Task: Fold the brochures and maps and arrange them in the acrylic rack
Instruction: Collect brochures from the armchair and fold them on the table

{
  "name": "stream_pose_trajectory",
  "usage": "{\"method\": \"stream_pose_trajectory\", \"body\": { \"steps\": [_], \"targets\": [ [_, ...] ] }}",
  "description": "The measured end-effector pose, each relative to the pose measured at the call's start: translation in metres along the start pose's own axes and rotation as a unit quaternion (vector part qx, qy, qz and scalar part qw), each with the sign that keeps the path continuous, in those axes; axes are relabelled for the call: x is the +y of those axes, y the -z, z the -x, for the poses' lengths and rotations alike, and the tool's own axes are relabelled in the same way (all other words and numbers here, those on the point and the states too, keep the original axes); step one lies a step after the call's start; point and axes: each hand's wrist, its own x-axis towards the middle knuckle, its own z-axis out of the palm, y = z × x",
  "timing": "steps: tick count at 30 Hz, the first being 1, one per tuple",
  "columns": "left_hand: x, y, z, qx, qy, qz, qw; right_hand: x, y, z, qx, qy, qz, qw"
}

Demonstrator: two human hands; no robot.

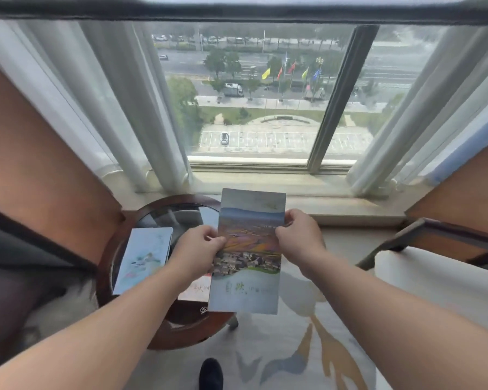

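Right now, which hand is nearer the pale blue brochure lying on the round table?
Left. The left hand is just right of the pale blue brochure; the right hand is farther right, across the held brochure.

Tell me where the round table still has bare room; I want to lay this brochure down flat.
Bare glass remains at the table's far side, between the rim and the pale blue brochure. The near half is crowded: that brochure, then a red-and-white one.
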Motion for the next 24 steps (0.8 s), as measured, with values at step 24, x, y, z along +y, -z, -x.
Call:
{"method": "stream_pose_trajectory", "body": {
  "steps": [24],
  "targets": [
    [-0.232,-0.054,-0.179,0.056,0.135,-0.202,0.968,0.099,-0.259,-0.126,-0.111,-0.048,0.108,0.987]
  ]
}}
